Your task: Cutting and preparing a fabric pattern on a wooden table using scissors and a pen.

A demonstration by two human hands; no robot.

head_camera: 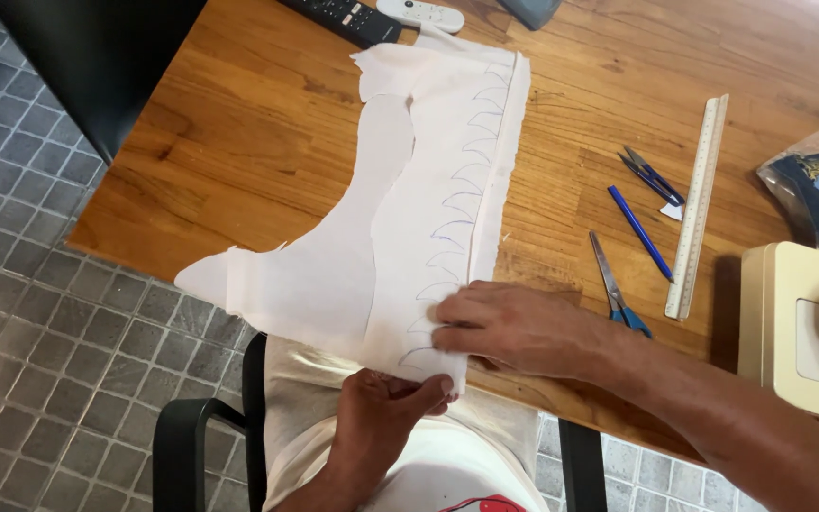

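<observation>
A long piece of pale fabric point(428, 161) lies across the wooden table point(258, 142), with a row of blue pen arcs drawn along its right edge. My right hand point(514, 327) rests flat on the near end of the fabric, fingers pressing the marked strip. My left hand point(381, 417) comes up from below the table edge and pinches the fabric's near hem between thumb and fingers. A curved cut-out shape forms the fabric's left side.
To the right lie blue-handled scissors point(616, 284), a blue pen point(639, 232), small thread snips point(654, 177) and a long ruler point(699, 204). A cream sewing machine point(798, 327) stands at the right edge. Two remote controls point(376, 17) lie at the far edge. A black chair point(210, 436) stands below on the tiled floor.
</observation>
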